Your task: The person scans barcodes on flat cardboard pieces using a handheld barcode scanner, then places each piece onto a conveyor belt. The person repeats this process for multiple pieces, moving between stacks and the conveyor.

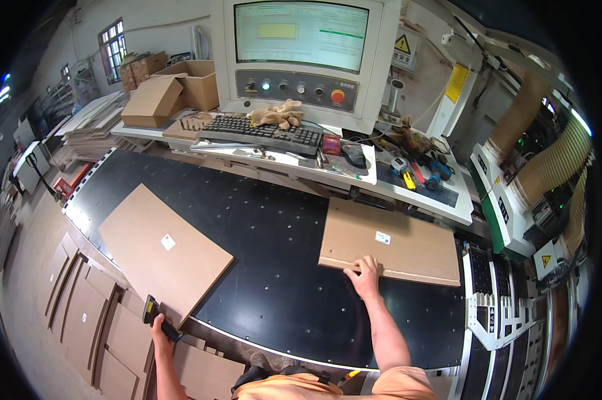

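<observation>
My left hand (pixel 159 332) is wrapped round the handle of a black handheld barcode scanner (pixel 155 313), held by the near corner of a brown panel (pixel 174 233). That panel lies slanted on the black table (pixel 274 307) and bears a small white label (pixel 168 241). My right hand (pixel 365 275) grips the near edge of a second brown panel (pixel 401 233) on the table's right part, fingers over the top edge. A white label (pixel 383 237) sits on this panel too. The thumb's hold underneath is partly hidden.
Beyond the table stands a control console with a screen (pixel 299 37), a keyboard (pixel 264 135) and gloves (pixel 279 115). Hand tools (pixel 414 175) lie right of it. Machinery with ribbed hoses (pixel 547 160) is at the right. Several brown panels (pixel 81 307) stand stacked at the lower left.
</observation>
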A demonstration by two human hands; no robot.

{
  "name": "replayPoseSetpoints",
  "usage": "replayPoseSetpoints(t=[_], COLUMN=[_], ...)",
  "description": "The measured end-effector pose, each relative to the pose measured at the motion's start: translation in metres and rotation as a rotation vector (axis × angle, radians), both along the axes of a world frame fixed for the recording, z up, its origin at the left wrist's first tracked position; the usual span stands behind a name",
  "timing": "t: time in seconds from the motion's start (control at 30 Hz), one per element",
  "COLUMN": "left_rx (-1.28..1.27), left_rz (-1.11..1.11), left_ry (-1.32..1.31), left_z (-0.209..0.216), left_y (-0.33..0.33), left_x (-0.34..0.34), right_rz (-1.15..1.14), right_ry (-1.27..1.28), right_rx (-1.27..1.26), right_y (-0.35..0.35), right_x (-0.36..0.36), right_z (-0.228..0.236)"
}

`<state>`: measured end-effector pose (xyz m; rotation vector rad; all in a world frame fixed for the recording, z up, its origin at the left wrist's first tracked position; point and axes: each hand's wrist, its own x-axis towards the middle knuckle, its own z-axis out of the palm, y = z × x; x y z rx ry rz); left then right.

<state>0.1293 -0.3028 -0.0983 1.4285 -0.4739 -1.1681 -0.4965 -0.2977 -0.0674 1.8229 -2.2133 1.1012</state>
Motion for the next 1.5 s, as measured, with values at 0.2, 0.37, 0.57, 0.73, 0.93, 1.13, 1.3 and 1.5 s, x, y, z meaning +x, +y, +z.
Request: replayPoseSetpoints(t=[0.2,0.37,0.57,0.73,0.93,1.13,1.3,1.5], left_rx=[-0.065,0.010,0.072,0.152,0.118,0.083,0.025,-0.227], left_rz=[-0.053,-0.155,-0.139,-0.133,-0.110,-0.426,-0.561,-0.607], left_ry=[0.006,0.070,0.028,-0.071,-0.130,-0.192,-0.399,-0.471], left_z=[0.008,0.057,0.106,0.124,0.117,0.111,0.118,0.153], left_y=[0.035,0.097,0.181,0.206,0.204,0.115,0.014,-0.036], left_x=[0.016,0.015,-0.035,-0.013,0.031,0.032,-0.008,-0.081], right_rz=[0.062,0.344,0.859,0.974,0.833,0.466,0.130,-0.001], right_ry=[-0.029,-0.521,-1.942,-1.745,-1.772,-1.833,-1.780,-1.975], right_rx=[0.007,0.080,1.152,1.037,0.711,0.363,0.060,-0.265], right_y=[0.013,-0.028,-0.109,-0.108,-0.020,0.066,0.125,0.170], right_x=[0.097,0.203,0.299,0.339,0.304,0.247,0.227,0.231], right_z=[0.008,0.028,0.029,0.037,0.037,0.033,0.025,0.011])
